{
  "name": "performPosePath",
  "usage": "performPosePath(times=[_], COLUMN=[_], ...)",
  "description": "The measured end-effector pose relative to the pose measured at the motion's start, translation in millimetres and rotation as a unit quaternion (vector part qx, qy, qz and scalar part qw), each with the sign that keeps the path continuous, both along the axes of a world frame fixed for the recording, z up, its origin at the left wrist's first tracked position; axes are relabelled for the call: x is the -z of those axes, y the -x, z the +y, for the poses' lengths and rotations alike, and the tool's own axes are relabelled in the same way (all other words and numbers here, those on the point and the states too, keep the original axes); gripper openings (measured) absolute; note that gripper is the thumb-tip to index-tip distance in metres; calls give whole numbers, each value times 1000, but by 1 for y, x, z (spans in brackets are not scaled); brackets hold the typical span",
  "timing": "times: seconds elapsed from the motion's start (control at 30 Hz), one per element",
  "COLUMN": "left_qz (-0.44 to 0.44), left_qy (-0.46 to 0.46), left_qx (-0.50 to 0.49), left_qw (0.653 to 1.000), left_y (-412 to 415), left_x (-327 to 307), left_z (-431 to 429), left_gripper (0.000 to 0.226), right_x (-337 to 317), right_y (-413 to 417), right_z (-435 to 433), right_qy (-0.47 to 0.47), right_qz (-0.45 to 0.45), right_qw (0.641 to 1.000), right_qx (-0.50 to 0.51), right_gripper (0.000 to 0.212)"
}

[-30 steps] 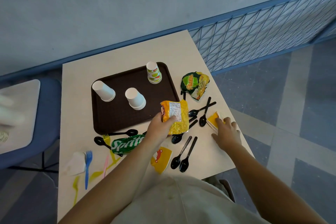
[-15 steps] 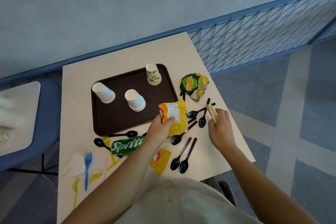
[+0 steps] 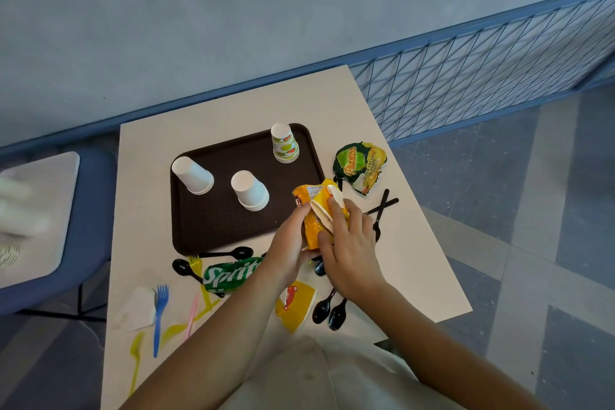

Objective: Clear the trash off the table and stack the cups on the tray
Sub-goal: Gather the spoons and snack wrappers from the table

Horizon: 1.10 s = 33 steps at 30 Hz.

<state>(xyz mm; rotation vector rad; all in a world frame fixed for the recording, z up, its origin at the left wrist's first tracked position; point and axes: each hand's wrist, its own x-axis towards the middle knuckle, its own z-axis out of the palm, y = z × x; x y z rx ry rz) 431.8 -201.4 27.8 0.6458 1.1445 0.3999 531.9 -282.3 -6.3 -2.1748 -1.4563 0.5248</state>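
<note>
Gathering trash: the left hand curls round the yellow wrapper; the right hand pinches a cream packet against it; next, I think, the green bag.

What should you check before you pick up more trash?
1. Left hand grips the orange snack wrapper: ok.
2. Right hand pinches the folded paper against that wrapper: ok.
3. A hand free for the next piece: not ok, both are full.
4. Green chip bag lies loose on the table, right of the tray: ok.
5. Cups in one stack: not ok; left white cup, middle white cup and printed cup stand apart, upside down.
6. Bin nearby: cannot tell, none in view.
</note>
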Motion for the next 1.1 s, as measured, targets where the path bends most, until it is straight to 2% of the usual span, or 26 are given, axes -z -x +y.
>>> performPosePath(times=[0.13, 0.17, 0.27, 0.37, 0.5, 0.6, 0.67, 0.8, 0.9, 1.03, 1.1], left_qz=[6, 12, 50, 84, 113, 129, 141, 153, 162, 164, 165], left_qy=[-4, -10, -66, -71, -80, -83, -87, -80, -76, -68, -66], left_qx=[21, 31, 41, -7, -26, -26, -23, -22, -18, -25, -30], left_qw=[1000, 999, 996, 994, 990, 988, 986, 985, 984, 984, 984], left_y=[-1, -3, -8, -10, -9, -7, -7, -5, -5, -4, -4], left_x=[6, 4, 8, 14, 23, 27, 31, 39, 42, 44, 45], left_z=[6, 8, 13, 21, 35, 40, 41, 41, 44, 49, 51], left_gripper=[56, 54, 28, 18, 15, 11, 11, 9, 10, 9, 9], right_x=[4, 5, 3, -4, 1, 16, 25, 42, 57, 76, 83], right_y=[3, 4, 5, -8, -36, -69, -96, -136, -154, -159, -157], right_z=[2, 3, 8, 15, 41, 76, 102, 148, 175, 189, 190], right_qy=[32, 33, 37, 34, -47, -58, 1, 123, 172, 250, 265], right_qz=[-51, -58, -45, 22, 111, 129, 87, -50, -79, -119, -126], right_qw=[998, 998, 998, 998, 992, 983, 989, 990, 982, 959, 953], right_qx=[-20, -19, -35, -46, 28, 118, 122, 42, 11, -66, -75], right_gripper=[62, 62, 61, 61, 49, 56, 68, 88, 89, 106, 108])
